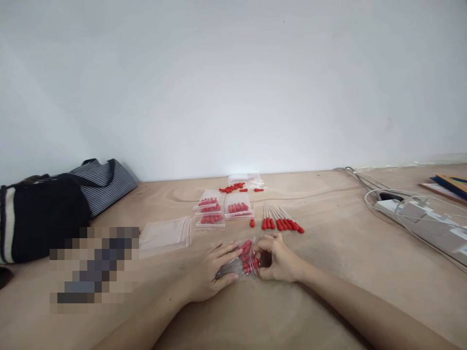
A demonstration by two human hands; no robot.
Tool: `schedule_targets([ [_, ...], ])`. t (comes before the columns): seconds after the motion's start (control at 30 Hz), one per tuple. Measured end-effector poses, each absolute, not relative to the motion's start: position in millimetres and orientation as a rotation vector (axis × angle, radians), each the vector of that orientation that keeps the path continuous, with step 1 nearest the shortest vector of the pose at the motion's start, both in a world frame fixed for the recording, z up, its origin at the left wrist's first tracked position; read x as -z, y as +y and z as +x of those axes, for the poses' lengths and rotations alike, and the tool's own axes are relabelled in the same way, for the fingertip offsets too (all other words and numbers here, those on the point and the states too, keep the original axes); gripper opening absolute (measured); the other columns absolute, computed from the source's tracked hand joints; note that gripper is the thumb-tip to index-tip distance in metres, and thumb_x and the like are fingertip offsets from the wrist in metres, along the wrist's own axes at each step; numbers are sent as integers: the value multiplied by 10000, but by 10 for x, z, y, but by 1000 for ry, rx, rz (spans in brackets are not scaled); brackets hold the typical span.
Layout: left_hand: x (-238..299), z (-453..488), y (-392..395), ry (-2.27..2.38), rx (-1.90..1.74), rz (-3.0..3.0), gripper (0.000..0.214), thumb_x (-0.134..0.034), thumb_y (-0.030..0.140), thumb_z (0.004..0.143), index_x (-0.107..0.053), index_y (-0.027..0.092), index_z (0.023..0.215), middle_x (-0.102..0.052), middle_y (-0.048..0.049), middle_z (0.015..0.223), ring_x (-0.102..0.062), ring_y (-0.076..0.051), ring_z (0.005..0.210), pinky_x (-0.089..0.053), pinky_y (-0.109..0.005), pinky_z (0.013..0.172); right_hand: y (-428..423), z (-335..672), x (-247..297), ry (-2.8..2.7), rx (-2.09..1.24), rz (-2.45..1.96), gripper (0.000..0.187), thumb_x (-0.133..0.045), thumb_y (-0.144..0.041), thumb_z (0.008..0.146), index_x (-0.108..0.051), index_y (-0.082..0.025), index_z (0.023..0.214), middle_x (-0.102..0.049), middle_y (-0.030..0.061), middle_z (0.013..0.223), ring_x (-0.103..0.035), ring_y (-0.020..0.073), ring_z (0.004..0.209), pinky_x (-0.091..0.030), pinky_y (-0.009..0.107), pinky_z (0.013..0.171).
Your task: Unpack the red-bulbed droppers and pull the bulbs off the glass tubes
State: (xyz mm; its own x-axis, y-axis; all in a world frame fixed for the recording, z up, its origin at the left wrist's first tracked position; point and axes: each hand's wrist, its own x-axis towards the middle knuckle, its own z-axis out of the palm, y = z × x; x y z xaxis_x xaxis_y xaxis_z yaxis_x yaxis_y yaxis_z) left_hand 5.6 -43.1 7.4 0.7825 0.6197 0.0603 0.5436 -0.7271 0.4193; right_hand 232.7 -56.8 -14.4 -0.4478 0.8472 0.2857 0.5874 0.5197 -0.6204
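Observation:
A small clear zip bag (pixel 245 260) filled with red caps lies on the wooden table (pixel 328 272) between my hands. My left hand (pixel 213 274) rests on the bag's left part, fingers laid over it. My right hand (pixel 277 260) pinches the bag's right edge with curled fingers. Just beyond my right hand lies a row of thin white sticks with red tips (pixel 279 218). Three filled zip bags (pixel 222 208) sit further back, and loose red caps (pixel 233 187) lie behind them near another bag.
Empty clear zip bags (pixel 166 233) lie to the left. A striped and black bag (pixel 54 204) sits at the far left by the wall. A white power strip with cables (pixel 412 211) and books (pixel 447 187) are at the right.

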Motion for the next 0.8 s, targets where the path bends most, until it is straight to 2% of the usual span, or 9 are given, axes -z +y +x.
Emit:
schedule_targets([
  [0.13, -99, 59, -432, 882, -251, 2597, 496, -478, 372, 833, -339, 278, 1301, -347, -53, 1363, -294, -233, 1257, -203, -489, 1030, -570, 2335, 114, -2257, -506, -1113, 146, -623, -200, 545, -523, -187, 651, -573, -39, 676, -514, 137, 706, -248, 388, 846],
  [0.33, -127, 62, -429, 904, -146, 2595, 488, -447, 368, 847, -330, 257, 1308, -331, -58, 1371, -275, -227, 1267, -206, -486, 1032, -579, 2445, 34, -2271, -426, -1105, 173, -595, -159, 513, -514, -190, 662, -550, -50, 643, -508, 140, 692, -219, 416, 860],
  [0.57, -132, -60, -356, 940, -129, 2572, 505, -447, 423, 837, -328, 284, 1307, -330, -46, 1374, -263, -257, 1268, -234, -500, 1015, -564, 2928, -62, -2386, -375, -1186, 131, -605, -178, 591, -548, -210, 704, -595, -34, 717, -518, 155, 764, -218, 414, 862],
  [0.8, -154, -80, -345, 1003, -45, 2511, 523, -441, 446, 832, -321, 281, 1313, -302, -37, 1390, -207, -270, 1287, -208, -507, 1024, -520, 2796, -77, -2462, -396, -1240, 247, -625, -422, 674, -569, -208, 783, -619, -5, 806, -514, 167, 812, -282, 348, 779],
])
